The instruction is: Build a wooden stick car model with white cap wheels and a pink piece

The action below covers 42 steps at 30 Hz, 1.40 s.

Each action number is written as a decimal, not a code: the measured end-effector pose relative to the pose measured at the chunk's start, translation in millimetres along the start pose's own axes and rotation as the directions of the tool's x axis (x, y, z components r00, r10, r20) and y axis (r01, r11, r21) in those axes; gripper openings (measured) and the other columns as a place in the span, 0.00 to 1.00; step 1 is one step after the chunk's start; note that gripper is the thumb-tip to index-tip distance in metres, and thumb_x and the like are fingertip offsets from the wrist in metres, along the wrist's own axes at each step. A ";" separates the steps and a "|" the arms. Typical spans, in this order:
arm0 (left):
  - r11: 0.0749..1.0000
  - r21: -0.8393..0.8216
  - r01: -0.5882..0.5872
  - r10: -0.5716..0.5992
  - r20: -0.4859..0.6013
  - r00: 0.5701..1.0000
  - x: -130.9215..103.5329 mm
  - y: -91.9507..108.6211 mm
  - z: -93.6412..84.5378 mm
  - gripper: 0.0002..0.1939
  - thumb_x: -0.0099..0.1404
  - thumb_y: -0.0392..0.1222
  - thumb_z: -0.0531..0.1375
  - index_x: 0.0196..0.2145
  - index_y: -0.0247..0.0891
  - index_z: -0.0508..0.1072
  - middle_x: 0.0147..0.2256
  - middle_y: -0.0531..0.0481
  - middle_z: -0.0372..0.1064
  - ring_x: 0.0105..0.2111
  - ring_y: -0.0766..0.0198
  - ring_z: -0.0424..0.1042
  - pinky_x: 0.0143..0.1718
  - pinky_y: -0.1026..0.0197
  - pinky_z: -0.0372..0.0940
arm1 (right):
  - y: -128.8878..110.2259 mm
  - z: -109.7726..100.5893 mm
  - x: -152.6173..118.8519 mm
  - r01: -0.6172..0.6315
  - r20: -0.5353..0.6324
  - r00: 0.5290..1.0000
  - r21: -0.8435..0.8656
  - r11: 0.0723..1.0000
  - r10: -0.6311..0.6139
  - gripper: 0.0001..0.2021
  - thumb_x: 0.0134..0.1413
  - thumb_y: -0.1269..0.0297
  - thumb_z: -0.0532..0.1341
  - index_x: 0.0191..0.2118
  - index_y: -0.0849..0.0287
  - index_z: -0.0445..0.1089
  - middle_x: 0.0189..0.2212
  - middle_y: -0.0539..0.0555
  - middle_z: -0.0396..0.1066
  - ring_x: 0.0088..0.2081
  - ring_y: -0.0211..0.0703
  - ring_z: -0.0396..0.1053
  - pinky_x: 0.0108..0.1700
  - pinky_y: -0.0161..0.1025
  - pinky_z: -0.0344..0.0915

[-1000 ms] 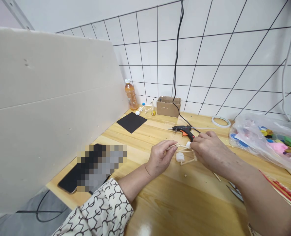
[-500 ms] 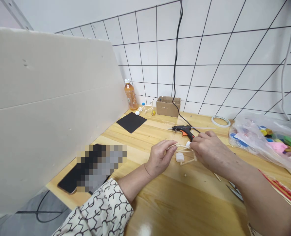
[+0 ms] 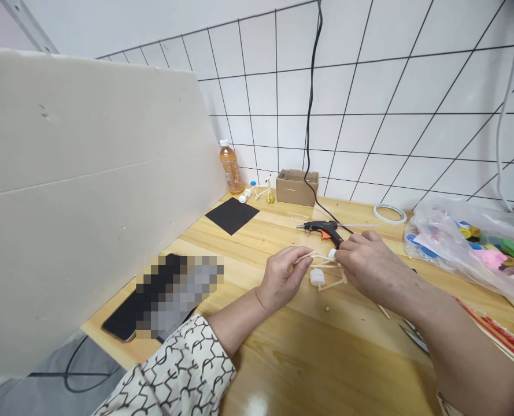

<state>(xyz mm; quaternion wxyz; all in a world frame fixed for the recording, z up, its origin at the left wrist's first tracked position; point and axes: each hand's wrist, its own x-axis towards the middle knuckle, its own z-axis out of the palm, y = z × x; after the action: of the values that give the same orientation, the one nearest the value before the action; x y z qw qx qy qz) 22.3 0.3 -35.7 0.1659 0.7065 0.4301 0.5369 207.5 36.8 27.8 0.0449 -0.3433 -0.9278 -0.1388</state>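
Note:
A small frame of pale wooden sticks (image 3: pixel 332 285) with white bottle caps is between my hands, low over the wooden table. My left hand (image 3: pixel 285 274) pinches one stick end of this frame between thumb and fingers. On the other side, my right hand (image 3: pixel 365 263) closes on a white cap (image 3: pixel 332 254) at the frame's far corner; its fingertips are partly hidden behind the hand. A pair of white caps (image 3: pixel 317 278) set together hangs at the frame's near left corner.
Behind my hands lies a black glue gun (image 3: pixel 320 226) with its cord. Further back are a cardboard box (image 3: pixel 298 188), a drink bottle (image 3: pixel 231 167), a small stick model (image 3: pixel 263 190) and a black square (image 3: pixel 232 215). Scissors (image 3: pixel 415 337) and a plastic bag (image 3: pixel 469 248) lie right; a phone (image 3: pixel 126 315) left.

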 end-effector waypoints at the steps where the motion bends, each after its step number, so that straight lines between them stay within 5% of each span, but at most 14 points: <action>1: 1.000 -0.002 0.000 0.000 -0.001 1.000 -0.1 0.0 0.0 0.09 0.63 0.38 0.55 0.38 0.33 0.72 0.34 0.43 0.73 0.33 0.64 0.72 0.35 0.64 0.67 | 0.0 0.0 0.1 0.002 0.000 1.000 0.002 1.000 -0.002 0.10 0.48 0.77 0.57 0.21 0.59 0.66 0.22 0.52 0.69 0.31 0.43 0.61 0.36 0.40 0.45; 42: 1.000 0.005 -0.004 0.004 0.006 1.000 0.3 0.9 -0.7 0.10 0.64 0.39 0.54 0.37 0.33 0.72 0.33 0.43 0.73 0.33 0.63 0.72 0.35 0.64 0.67 | -0.7 -2.2 0.8 -0.012 0.027 1.000 -0.001 1.000 0.012 0.10 0.50 0.76 0.55 0.21 0.59 0.66 0.23 0.53 0.70 0.31 0.43 0.61 0.36 0.39 0.46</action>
<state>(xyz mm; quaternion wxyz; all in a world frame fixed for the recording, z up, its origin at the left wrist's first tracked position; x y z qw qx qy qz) 22.0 -0.1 -34.6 0.1644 0.7093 0.4297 0.5341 206.4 36.2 29.9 0.0332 -0.3506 -0.9262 -0.1344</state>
